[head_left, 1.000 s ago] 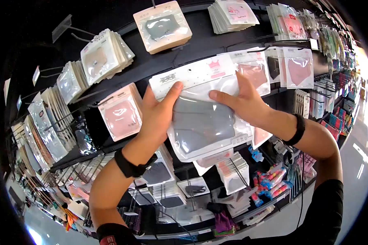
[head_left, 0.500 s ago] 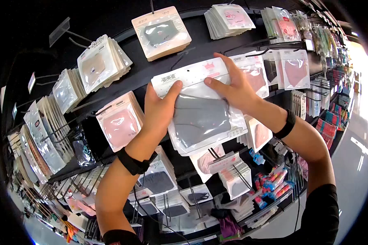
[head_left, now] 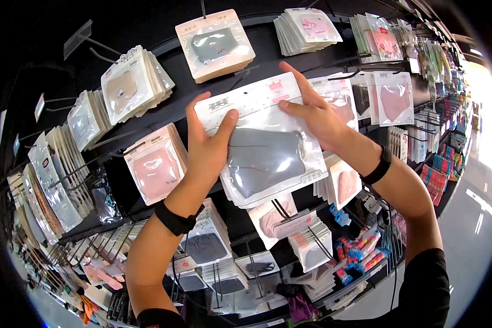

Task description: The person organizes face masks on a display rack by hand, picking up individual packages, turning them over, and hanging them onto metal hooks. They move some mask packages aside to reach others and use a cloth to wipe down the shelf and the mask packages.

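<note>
Between my two hands is a packaged grey face mask in a clear and white pouch, with more pouches showing behind its lower edge. My left hand grips the upper left side, thumb across the front and fingers behind. On the upper right corner, my right hand pinches the white header with its thumb in front, the index finger stretched up past the edge. The pouch faces me, slightly tilted, in front of the display rack.
Hooks carry more mask packs: a grey one above, pink ones at the left and a pink pack at the right. Lower down hang dark mask packs and colourful packets. Bare hook ends stick out toward me.
Both hands and the pouch have shifted slightly left and up. My left fingers now show more above the pouch's left corner. The grip stays on the same pouch.
</note>
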`<state>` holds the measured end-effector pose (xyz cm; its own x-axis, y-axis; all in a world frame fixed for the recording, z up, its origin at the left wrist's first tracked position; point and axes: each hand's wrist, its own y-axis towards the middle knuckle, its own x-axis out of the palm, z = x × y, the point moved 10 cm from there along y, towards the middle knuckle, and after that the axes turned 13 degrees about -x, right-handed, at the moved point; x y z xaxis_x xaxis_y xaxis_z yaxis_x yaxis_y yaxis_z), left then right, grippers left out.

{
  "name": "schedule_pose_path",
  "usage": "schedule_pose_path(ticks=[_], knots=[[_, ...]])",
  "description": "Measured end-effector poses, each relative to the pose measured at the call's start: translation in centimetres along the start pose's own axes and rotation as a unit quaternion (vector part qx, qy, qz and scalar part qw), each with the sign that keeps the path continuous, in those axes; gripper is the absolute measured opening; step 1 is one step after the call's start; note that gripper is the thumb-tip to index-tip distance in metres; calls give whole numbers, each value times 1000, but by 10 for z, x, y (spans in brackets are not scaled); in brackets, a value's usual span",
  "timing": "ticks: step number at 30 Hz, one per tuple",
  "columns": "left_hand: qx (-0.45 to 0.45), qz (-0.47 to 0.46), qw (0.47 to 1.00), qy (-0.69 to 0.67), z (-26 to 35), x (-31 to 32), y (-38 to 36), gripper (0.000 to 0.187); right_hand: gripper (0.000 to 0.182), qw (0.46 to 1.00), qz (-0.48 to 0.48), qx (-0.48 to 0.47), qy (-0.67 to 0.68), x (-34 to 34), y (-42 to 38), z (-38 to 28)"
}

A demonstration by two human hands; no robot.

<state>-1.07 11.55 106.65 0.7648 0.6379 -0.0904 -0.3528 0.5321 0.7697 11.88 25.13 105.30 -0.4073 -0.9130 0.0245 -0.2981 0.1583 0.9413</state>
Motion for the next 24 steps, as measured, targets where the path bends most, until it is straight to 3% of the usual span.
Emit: schedule_pose_path(ticks=[7,10,11,14,16,18,19,20,22,24], knots=[[-23,6,1000,10,-2,0,-15,43,72,999,-8,19,-48,2,-15,-6],[31,43,999,9,11,-8,-32,39,74,1000,-4,19,-10,5,-35,-19],[29,72,997,12,15,-15,-36,38,77,999,16,43,-3,-2,-48,-16],[29,120,990,-66,30,-26,-51,40,77,967,126,35,221,-4,-99,-1],[43,115,986,-110,31,-20,-55,42,75,938,208,-8,276,1,-135,9],[42,111,988,-103,28,-12,-62,42,78,926,244,41,286,18,-169,33],[47,84,995,-29,27,-1,-67,40,77,915,212,44,339,34,-171,40],[56,77,995,-36,18,6,-70,39,70,909,228,50,345,39,-173,36],[2,47,993,-112,11,18,-70,43,63,907,281,51,310,40,-161,20],[-31,24,996,-82,9,20,-64,50,61,904,306,42,295,31,-157,14]])
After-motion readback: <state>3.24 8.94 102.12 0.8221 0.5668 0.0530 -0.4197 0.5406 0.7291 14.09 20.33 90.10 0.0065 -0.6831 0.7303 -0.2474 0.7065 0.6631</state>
